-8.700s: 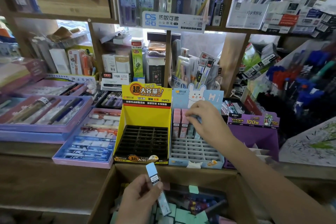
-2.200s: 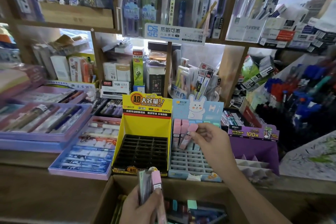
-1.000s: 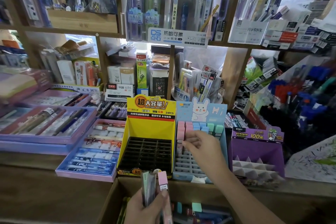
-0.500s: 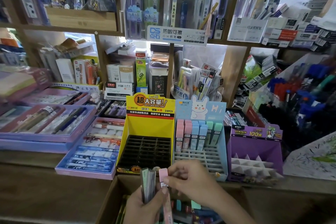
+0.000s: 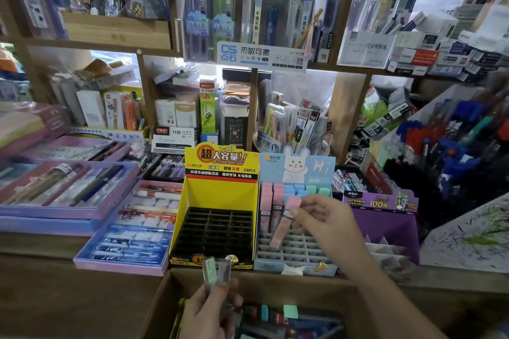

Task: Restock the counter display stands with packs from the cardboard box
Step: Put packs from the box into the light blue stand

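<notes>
Wooden shelves (image 5: 154, 44) crammed with boxed pens fill the frame from 9 through 12 to 3 o'clock, much of their stock blurred or cut off at the edges. At 6 o'clock an open cardboard box (image 5: 275, 287) sits against the counter (image 5: 41, 278), its near half lost below the frame; the loose packs (image 5: 290, 311) inside are partly hidden in shadow. Three display stands line the counter just beyond it: a yellow stand (image 5: 220, 195) at centre with its black grid bare, a blue stand (image 5: 319, 170) just beside it toward 3 o'clock, and a purple stand (image 5: 385, 226) further toward 4 o'clock, partly screened by the forearm. A row of pink, blue and green packs (image 5: 278, 192) stands upright along the back of the blue stand. The right hand (image 5: 327, 223), at 4 o'clock, pinches a pink pack (image 5: 283, 226) by its upper end, tilted over the blue stand's open grid; whether its lower tip is in a slot cannot be told. The left hand (image 5: 209, 314), at 6 o'clock and cropped at the wrist, grips two packs (image 5: 210, 270) upright above the box, their lower ends hidden by the fingers.
</notes>
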### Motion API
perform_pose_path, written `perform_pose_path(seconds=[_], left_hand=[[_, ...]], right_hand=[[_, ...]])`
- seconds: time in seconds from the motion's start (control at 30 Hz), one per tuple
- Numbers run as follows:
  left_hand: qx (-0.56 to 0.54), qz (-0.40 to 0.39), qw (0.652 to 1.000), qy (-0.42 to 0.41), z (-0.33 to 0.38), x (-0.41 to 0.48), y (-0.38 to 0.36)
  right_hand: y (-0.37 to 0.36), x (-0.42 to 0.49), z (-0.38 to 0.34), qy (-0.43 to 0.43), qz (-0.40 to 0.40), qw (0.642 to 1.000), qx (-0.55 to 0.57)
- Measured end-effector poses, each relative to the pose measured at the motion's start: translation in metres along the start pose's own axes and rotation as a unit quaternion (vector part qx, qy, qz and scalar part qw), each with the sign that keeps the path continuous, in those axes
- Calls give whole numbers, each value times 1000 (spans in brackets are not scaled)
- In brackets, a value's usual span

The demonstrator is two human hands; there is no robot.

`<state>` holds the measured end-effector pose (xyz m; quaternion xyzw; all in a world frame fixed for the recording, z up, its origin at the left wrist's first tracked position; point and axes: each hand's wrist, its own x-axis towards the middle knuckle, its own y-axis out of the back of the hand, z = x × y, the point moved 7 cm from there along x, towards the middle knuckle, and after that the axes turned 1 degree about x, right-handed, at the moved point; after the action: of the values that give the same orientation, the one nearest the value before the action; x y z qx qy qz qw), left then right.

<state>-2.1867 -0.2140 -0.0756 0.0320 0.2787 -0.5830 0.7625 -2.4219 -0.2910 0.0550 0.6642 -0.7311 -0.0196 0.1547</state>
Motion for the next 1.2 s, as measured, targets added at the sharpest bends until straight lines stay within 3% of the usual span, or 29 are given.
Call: perform_pose_path(seconds=[0.17,0.5,0.77,0.9,1.2], left_hand=[[3,0,1000,-1,1,3,-2],[-8,-7,1000,-12,4,3,-3],[9,-7,1000,1,10,-4,-4],[27,0,999,-17,13,-9,-6],[61,-57,994,-73,23,-22,-12]], right_hand=[[14,16,3,27,39,999,-18],[-3,25,12,54,3,996,-66],[-15,31,11,73,-33,983,-166],[-26,32,14,86,-49,964,-246],[-26,27,11,67,-27,963,-261]])
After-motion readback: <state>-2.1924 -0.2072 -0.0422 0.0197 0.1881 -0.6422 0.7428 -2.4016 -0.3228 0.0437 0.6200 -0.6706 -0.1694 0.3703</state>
